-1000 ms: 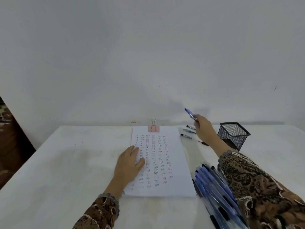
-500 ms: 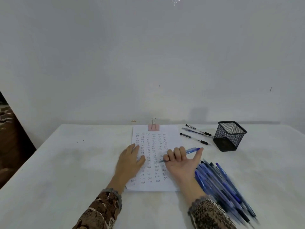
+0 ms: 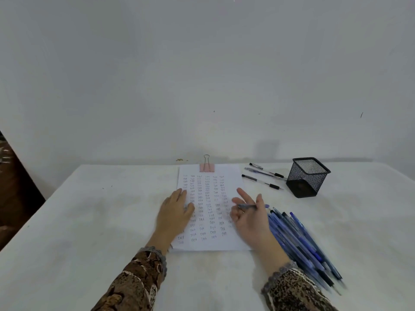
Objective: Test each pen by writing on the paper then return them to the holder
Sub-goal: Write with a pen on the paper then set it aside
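Pen (image 3: 248,206) pinched crosswise between thumb and half-open fingers (image 3: 243,195) of right hand (image 3: 249,221), over paper (image 3: 211,182); left hand (image 3: 175,212) flat on it.

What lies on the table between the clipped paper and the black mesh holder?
Three pens lie flat on the table there, close to the holder, as the head view shows.

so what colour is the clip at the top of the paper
Pink binder clip, clearest in the head view.
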The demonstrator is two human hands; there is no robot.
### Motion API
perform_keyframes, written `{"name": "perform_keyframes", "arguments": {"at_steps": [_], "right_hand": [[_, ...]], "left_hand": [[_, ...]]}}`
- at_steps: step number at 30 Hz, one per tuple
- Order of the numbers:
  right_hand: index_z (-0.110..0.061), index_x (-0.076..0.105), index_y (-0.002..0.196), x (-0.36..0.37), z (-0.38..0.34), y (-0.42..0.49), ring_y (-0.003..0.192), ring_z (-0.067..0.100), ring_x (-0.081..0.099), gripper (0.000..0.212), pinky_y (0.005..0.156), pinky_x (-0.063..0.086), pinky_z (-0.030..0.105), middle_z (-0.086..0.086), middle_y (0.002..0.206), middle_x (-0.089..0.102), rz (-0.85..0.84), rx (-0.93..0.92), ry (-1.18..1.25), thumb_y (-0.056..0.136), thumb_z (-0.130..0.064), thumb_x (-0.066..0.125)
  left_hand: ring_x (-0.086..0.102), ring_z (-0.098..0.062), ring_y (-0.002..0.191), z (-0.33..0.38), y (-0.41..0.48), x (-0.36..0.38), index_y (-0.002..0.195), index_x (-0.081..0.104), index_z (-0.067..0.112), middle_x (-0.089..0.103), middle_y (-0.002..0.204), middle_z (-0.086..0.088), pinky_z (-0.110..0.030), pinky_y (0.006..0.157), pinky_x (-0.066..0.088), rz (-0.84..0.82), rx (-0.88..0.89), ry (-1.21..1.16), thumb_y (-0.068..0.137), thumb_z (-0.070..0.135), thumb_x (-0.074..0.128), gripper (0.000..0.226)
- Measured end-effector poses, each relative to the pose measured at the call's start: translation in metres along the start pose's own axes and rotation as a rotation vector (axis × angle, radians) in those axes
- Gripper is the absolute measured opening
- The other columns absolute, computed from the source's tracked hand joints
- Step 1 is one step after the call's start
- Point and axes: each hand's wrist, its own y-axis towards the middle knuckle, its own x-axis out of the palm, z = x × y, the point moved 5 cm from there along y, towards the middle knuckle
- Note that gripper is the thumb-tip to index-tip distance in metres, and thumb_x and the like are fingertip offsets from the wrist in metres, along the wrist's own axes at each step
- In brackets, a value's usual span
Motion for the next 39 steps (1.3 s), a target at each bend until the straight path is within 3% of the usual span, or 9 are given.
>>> {"name": "perform_keyframes", "arguments": {"at_steps": [3, 6, 9, 11, 13, 20, 29, 39], "right_hand": [[-0.002, 0.062, 0.088, -0.003, -0.004, -0.006, 0.045, 0.014, 0.060, 0.055, 0.045, 0.052, 0.020, 0.009, 0.062, 0.065, 0.016, 0.007, -0.194, 0.096, -0.047, 0.032], [-0.003, 0.054, 0.076, -0.002, -0.006, -0.011, 0.058, 0.017, 0.068, 0.018, 0.051, 0.054, 0.018, 0.011, 0.065, 0.066, -0.016, -0.030, -0.289, 0.093, -0.004, 0.050], [-0.008, 0.044, 0.071, -0.004, -0.011, -0.011, 0.042, 0.012, 0.050, 0.028, 0.039, 0.039, 0.017, 0.005, 0.053, 0.050, -0.037, -0.211, -0.600, 0.086, 0.013, 0.053], [-0.014, 0.035, 0.060, -0.006, -0.012, -0.011, 0.044, 0.007, 0.034, 0.043, 0.044, 0.031, 0.016, 0.000, 0.057, 0.036, -0.023, -0.374, -0.806, 0.080, 0.020, 0.052], [-0.022, 0.027, 0.054, -0.008, -0.011, -0.011, 0.047, 0.002, 0.024, 0.055, 0.048, 0.025, 0.014, -0.004, 0.059, 0.027, 0.015, -0.427, -0.858, 0.072, 0.026, 0.046], [-0.024, 0.028, 0.041, -0.006, -0.003, -0.011, 0.049, 0.005, 0.020, 0.056, 0.054, 0.018, 0.024, -0.013, 0.052, 0.023, -0.021, -0.360, -0.984, 0.067, 0.022, 0.046], [-0.026, 0.023, 0.044, -0.003, -0.002, -0.017, 0.050, 0.006, 0.021, 0.058, 0.052, 0.024, 0.017, -0.009, 0.056, 0.024, -0.027, -0.406, -1.016, 0.068, 0.020, 0.049], [-0.023, 0.023, 0.045, -0.003, -0.006, -0.019, 0.047, 0.004, 0.022, 0.053, 0.055, 0.025, 0.018, -0.012, 0.051, 0.024, 0.025, -0.423, -1.057, 0.068, 0.018, 0.049]], "left_hand": [[0.020, -0.016, 0.140, -0.004, 0.000, 0.000, 0.145, 0.023, 0.010, 0.021, 0.153, -0.004, -0.031, 0.116, 0.012, 0.030, -0.035, 0.041, 0.098, 0.026, 0.027, 0.050], [0.019, -0.016, 0.140, -0.006, 0.001, 0.002, 0.144, 0.025, 0.009, 0.021, 0.153, -0.005, -0.031, 0.117, 0.011, 0.004, -0.025, 0.062, 0.096, 0.028, 0.020, 0.052], [0.017, -0.016, 0.141, -0.006, 0.001, 0.003, 0.145, 0.024, 0.009, 0.019, 0.154, -0.006, -0.032, 0.117, 0.010, 0.000, -0.023, 0.064, 0.098, 0.023, 0.026, 0.049], [0.016, -0.016, 0.142, -0.006, 0.000, 0.002, 0.145, 0.023, 0.009, 0.019, 0.154, -0.005, -0.032, 0.117, 0.008, 0.007, -0.029, 0.050, 0.098, 0.022, 0.027, 0.049], [0.016, -0.016, 0.142, -0.005, 0.000, 0.002, 0.145, 0.024, 0.009, 0.019, 0.154, -0.005, -0.031, 0.117, 0.007, 0.012, -0.032, 0.041, 0.098, 0.021, 0.027, 0.049], [0.015, -0.015, 0.142, -0.010, -0.001, -0.001, 0.146, 0.023, 0.010, 0.017, 0.155, -0.004, -0.028, 0.116, 0.006, -0.012, -0.027, -0.019, 0.098, 0.018, 0.026, 0.048], [0.015, -0.015, 0.142, -0.011, -0.002, 0.001, 0.145, 0.024, 0.009, 0.019, 0.154, -0.005, -0.029, 0.117, 0.007, 0.012, -0.004, -0.002, 0.098, 0.019, 0.027, 0.048], [0.016, -0.015, 0.142, -0.011, -0.001, 0.002, 0.145, 0.024, 0.009, 0.019, 0.154, -0.006, -0.029, 0.116, 0.007, 0.023, -0.001, 0.013, 0.098, 0.019, 0.027, 0.048]]}}
